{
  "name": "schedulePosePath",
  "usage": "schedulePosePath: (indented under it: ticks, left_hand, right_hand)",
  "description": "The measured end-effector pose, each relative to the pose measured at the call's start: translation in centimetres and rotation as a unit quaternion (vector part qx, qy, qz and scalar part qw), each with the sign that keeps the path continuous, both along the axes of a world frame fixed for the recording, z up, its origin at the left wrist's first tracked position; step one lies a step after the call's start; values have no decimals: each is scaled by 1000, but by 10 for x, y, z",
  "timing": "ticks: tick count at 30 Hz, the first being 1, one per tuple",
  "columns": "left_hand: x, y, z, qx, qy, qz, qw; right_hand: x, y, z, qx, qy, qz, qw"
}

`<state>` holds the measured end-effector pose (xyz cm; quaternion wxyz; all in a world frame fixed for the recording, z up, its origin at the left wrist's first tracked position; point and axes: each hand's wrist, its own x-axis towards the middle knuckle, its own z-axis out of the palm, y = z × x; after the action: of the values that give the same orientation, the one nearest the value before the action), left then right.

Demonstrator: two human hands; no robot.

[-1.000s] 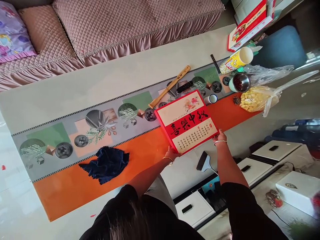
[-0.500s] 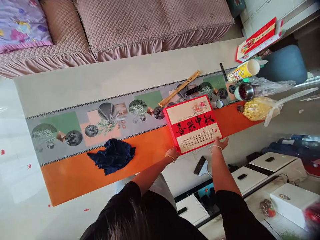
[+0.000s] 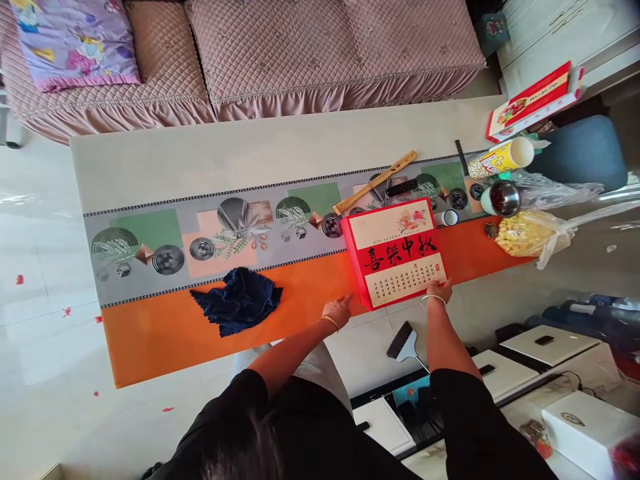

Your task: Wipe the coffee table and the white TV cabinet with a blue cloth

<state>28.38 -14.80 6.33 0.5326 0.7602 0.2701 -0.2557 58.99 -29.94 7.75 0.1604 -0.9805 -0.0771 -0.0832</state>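
A red and cream Mid-Autumn gift box (image 3: 400,257) lies flat on the table, its near edge along the table's front. My right hand (image 3: 440,291) grips its near right corner, with part of the fingers hidden. My left hand (image 3: 338,311) is just left of the box, apart from it and holding nothing, with a finger stretched toward it over the orange strip. A crumpled dark blue cloth (image 3: 239,301) rests on the table further left.
Behind the box lie a wooden brush (image 3: 375,183) and a black remote (image 3: 402,187). A white cup (image 3: 449,217), a metal-lined bowl (image 3: 504,199), a popcorn bucket (image 3: 505,157) and a bag of yellow snacks (image 3: 527,237) stand right. A broom (image 3: 404,340) is below the table's front edge.
My left hand has let go of the box's near left corner and drawn a little left. The right hand stays at the near right corner. The whole view has shifted slightly.
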Motion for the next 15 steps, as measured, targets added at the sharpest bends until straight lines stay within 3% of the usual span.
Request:
schedulePosePath:
  ticks: [4,8,12,15]
  left_hand:
    - [-31,22,-4,8,-6,30,999]
    - [-105,63,-9,18,7,100,995]
    - [-207,106,-7,50,41,215,975]
    - [-281,125,-5,79,85,315,942]
  right_hand:
    - [-39,26,7,59,13,23,998]
    - [-144,80,-11,111,71,140,981]
    - [-289,155,-31,155,170,331,915]
    - [-388,209,-36,167,219,446,852]
